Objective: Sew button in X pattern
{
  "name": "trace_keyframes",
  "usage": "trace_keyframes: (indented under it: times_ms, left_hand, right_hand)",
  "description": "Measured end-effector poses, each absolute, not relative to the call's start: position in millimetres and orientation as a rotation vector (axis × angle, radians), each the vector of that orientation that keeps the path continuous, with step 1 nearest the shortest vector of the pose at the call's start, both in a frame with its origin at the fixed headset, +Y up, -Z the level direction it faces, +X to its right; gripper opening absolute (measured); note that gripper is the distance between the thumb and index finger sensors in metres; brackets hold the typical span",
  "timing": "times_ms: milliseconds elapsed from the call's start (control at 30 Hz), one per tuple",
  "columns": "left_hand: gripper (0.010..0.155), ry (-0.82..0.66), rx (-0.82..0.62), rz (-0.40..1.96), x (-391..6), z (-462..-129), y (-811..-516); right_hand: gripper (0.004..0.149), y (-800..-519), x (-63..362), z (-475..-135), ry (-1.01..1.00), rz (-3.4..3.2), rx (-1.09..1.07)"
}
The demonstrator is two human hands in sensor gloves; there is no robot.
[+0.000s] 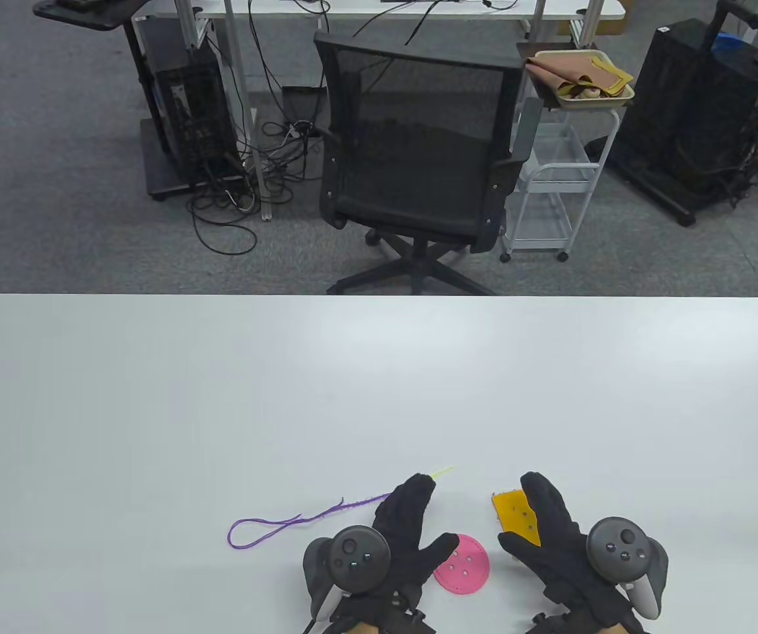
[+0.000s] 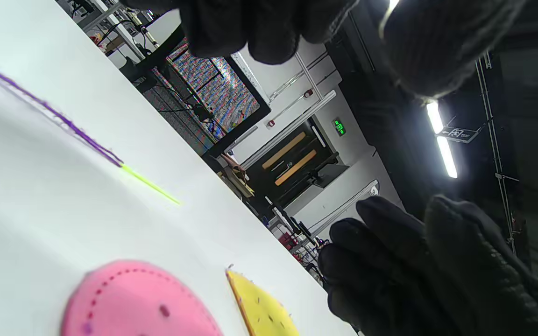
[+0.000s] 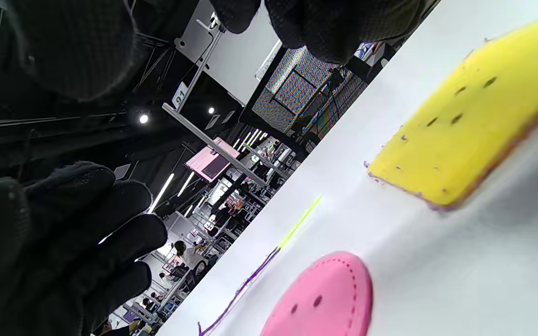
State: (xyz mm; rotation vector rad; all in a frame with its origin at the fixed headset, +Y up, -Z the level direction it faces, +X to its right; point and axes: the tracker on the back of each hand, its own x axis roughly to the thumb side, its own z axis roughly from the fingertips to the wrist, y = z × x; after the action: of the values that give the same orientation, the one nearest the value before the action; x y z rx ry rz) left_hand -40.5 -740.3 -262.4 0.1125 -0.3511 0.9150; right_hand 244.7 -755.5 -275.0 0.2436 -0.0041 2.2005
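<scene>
Both hands hover flat, fingers straight, holding nothing: left hand (image 1: 405, 528) above the needle (image 1: 442, 471) and purple thread (image 1: 286, 523), right hand (image 1: 554, 535) over the yellow felt (image 1: 514, 515) (partly hidden). Pink button (image 1: 463, 565) lies between them on the table (image 1: 220, 396).

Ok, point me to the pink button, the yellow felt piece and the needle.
pink button (image 1: 461, 565): table view, centre by its holes.
yellow felt piece (image 1: 514, 512): table view, uncovered left part.
needle (image 1: 443, 471): table view, exposed yellow-green tip.

Black mesh chair (image 1: 412, 139), perhaps grey carpet (image 1: 55, 198).
</scene>
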Motion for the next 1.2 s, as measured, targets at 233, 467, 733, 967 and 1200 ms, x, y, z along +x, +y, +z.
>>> trace_keyframes:
  times_ms: [233,467,733,967,1200]
  left_hand:
    - [0.080,-0.351,0.108,0.913,-40.2,-262.4,-740.1]
    - [0.079,-0.348,0.111,0.918,-40.2,-262.8,-739.9]
    - [0.079,-0.351,0.111,0.917,-39.9,-263.1,-740.0]
    - [0.079,-0.349,0.114,0.920,-40.0,-263.1,-739.7]
    - [0.079,-0.348,0.120,0.931,-40.3,-263.2,-739.8]
  right_hand:
    - [0.089,-756.1,244.4,-274.4,-0.006,2.210,0.242]
    - [0.089,-756.0,243.4,-273.8,-0.012,2.224,0.247]
    - [0.089,-756.6,242.1,-273.1,-0.019,2.246,0.257]
    - [0.090,-743.8,236.1,-266.7,-0.074,2.268,0.326]
    - [0.091,-712.2,232.3,-261.2,-0.183,2.297,0.355]
